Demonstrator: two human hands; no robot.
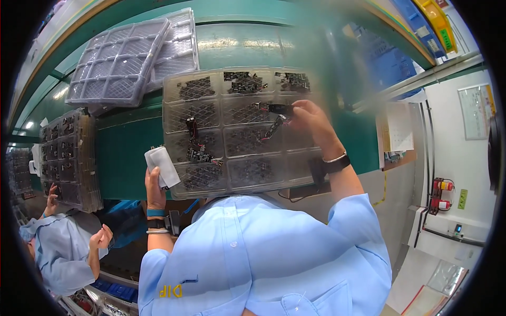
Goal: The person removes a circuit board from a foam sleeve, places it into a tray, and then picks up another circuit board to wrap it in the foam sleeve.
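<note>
A clear plastic compartment tray (227,185) lies in front of me, its cells holding small black electronic parts. Loose black assemblies with thin wires rest across its top, one of them (199,155) over the left column. My right hand (312,122) is closed at the tray's right side, its fingers pinching a black wired part (279,109) by one end. Beside the tray's near left corner, my left hand (154,188) grips a white rectangular packet (162,165). Small bits show at the packet's top edge, too small to make out.
Empty clear trays (113,66) lie at the back left of the green table (124,150). A tall stack of filled trays (87,163) stands left, near a co-worker in a blue shirt (63,250). Blue bins (392,68) and a yellow bin (436,23) sit back right.
</note>
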